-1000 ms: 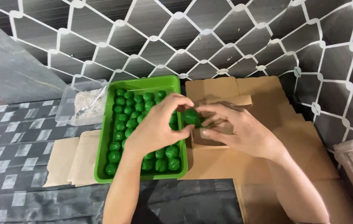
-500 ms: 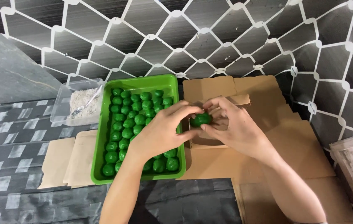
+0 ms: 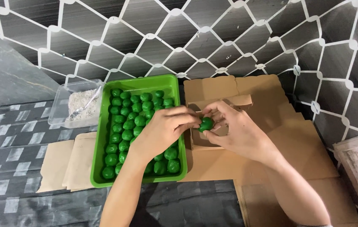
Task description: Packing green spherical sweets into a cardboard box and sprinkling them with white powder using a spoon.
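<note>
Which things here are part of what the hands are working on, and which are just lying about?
In hand:
green ball, pinched between left hand and right hand
green tray full of green balls
small cardboard box under the hands

Lying about:
clear tub of white grains
flat cardboard sheets

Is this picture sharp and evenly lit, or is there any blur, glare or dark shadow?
Head view: light is soft and even, with only faint shadow under the left hand and right hand; the green ball and green tray look sharp; the balls show small glossy highlights; the wall lines bow slightly toward the edges.
</note>
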